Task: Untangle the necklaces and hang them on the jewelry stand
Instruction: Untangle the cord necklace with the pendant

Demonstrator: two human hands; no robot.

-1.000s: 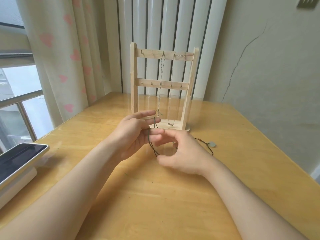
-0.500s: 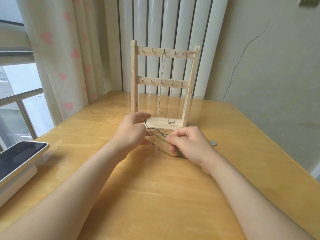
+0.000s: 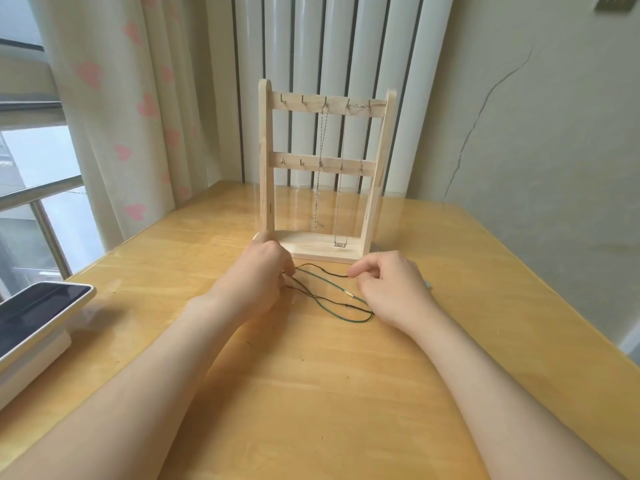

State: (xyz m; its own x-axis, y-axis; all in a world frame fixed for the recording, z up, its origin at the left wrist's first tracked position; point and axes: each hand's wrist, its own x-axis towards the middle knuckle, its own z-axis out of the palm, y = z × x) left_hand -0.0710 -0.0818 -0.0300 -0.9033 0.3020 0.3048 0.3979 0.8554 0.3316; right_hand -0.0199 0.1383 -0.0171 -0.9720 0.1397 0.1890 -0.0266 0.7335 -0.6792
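**Clearance around the stand.** The upright jewelry stand (image 3: pixel 265 161) at frame centre blocks the far middle of the table (image 3: pixel 311 393). Inside its frame, two chain necklaces (image 3: pixel 318 188) hang through the right half, while the left half is an open gap. Cord necklaces (image 3: pixel 348 294) lie just in front of the base, strung between the left hand (image 3: pixel 256 275) and right hand (image 3: pixel 391 285), which pinch them. Bare tabletop runs left of the stand to the curtain (image 3: pixel 114 116), right to the wall (image 3: pixel 536 133), and between the forearms at lower centre. A dark-screened device (image 3: pixel 38 306) occupies the lower left edge.
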